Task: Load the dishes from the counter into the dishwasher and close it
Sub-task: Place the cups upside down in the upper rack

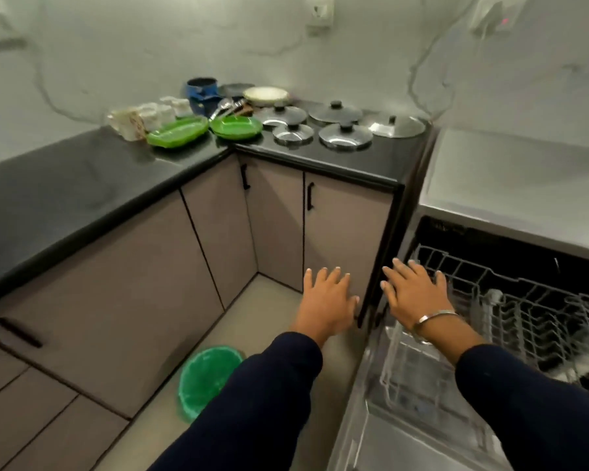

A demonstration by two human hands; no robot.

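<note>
The dishes stand in the far corner of the black counter [82,185]: white cups [150,115], two green plates [179,130] [236,126], a blue pot [201,93], a cream plate [266,95], utensils [227,108] and several metal lids [335,112]. At the right the dishwasher [510,232] is open, its door [405,436] down and its wire rack [538,317] pulled out. My left hand [327,300] hangs with spread fingers in front of the cabinet, holding nothing. With straight fingers and nothing in it, my right hand [415,290] hovers by the rack's left corner.
A green bin [206,379] stands on the floor below my left arm. Grey cabinet doors [344,232] with black handles line the corner. A grey top [510,171] lies above the dishwasher. Wall sockets [319,10] sit high on the marble wall.
</note>
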